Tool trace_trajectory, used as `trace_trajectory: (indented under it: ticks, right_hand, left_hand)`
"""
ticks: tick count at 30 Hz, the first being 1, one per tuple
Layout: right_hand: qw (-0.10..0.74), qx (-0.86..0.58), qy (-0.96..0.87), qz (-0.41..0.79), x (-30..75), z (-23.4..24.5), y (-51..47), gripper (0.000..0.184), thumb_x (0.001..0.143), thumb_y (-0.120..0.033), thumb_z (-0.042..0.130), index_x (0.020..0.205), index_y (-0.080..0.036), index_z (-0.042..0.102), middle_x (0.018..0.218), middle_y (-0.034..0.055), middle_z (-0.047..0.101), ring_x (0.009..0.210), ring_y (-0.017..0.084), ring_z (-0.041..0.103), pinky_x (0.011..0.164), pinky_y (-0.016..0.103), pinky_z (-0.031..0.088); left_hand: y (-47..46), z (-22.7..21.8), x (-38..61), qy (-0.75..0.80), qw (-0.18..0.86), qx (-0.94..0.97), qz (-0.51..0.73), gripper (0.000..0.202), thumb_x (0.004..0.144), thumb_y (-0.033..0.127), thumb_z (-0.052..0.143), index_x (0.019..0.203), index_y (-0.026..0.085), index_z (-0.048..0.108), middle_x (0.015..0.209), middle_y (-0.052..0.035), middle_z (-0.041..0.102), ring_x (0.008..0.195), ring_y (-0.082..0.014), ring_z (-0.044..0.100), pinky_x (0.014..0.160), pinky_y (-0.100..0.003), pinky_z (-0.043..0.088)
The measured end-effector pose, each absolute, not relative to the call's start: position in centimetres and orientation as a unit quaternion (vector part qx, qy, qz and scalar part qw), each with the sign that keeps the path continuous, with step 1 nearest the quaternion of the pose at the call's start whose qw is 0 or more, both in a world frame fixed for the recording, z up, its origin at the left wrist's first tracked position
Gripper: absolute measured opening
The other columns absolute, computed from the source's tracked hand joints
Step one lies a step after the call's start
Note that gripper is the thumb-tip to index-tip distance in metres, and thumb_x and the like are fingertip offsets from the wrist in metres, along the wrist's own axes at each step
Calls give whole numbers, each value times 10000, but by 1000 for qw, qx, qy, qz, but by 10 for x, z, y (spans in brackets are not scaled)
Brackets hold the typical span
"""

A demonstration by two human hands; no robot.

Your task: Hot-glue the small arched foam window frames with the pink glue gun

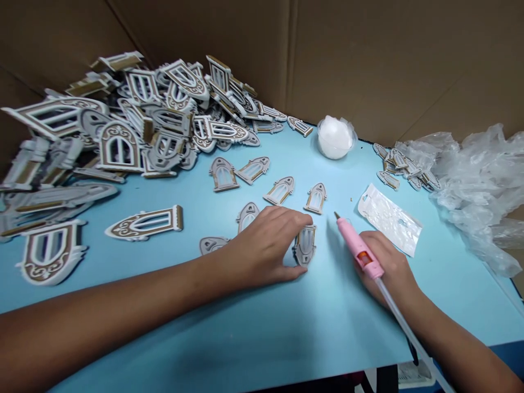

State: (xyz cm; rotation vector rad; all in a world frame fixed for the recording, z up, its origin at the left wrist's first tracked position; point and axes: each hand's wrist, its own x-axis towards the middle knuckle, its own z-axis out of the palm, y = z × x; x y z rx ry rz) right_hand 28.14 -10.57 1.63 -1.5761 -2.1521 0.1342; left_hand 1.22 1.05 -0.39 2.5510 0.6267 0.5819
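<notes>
Between the thumb and fingers of my left hand point(270, 245) is a small grey arched window ornament point(305, 245), its pointed end toward me, at the middle of the blue table point(262, 349). My right hand point(388, 267) is wrapped round a pink hot glue gun point(355, 245) with a long clear glue stick point(403, 322) coming out of its back. The nozzle points away from me, to the right of the ornament and apart from it. Several similar small ornaments lie just beyond my left hand, among them one upright piece point(316, 198) and one tilted piece point(280, 190).
A large heap of arched window pieces point(120, 146) fills the back left. A clear bowl with white fluff point(335, 137) stands at the back. On the right are a flat plastic packet point(390, 219), a small pile of ornaments point(403, 162) and crumpled clear bags point(478, 185). Cardboard walls point(393, 60) close off the back.
</notes>
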Motion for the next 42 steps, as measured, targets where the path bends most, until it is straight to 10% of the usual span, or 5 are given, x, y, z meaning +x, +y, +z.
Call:
trace_trajectory:
  ticks: [7,15,21,27,42]
  right_hand:
    - [310,-576,-757,-15,286,36,-90,100,944,-130,588,971,-226,588,882,48,684,797,191,668,682,307,526]
    - [339,-576,-744,-4,287,34,-89,72,950,-153,587,947,-221,610,859,45,676,747,187,645,652,315,503]
    - [344,-592,-729,11,289,31,-86,71,957,-179,584,902,-221,602,819,34,648,710,179,609,637,316,489]
    - [348,-595,-725,9,288,30,-86,45,958,-190,589,940,-219,618,853,37,664,737,183,626,649,316,495]
    - [355,-629,-692,-6,293,29,-84,115,950,-246,600,837,-230,585,755,20,605,678,178,583,630,313,474]
  left_hand:
    - [17,5,20,128,247,948,154,641,893,525,688,1398,161,537,1440,-170,605,1369,-369,509,1143,-522,344]
    - [68,30,-8,323,121,914,213,316,1038,248,424,1001,175,730,996,-70,771,981,-265,693,886,-425,503]
    - [55,37,-11,238,188,930,206,247,977,406,621,828,215,670,765,-25,701,756,-215,649,723,-338,472]
    - [27,28,8,113,236,961,88,766,793,184,679,1517,183,428,1476,-128,590,1373,-307,524,1116,-422,374]
    - [19,9,13,197,185,955,120,474,859,202,678,1315,193,550,1041,-50,702,994,-266,625,908,-389,365]
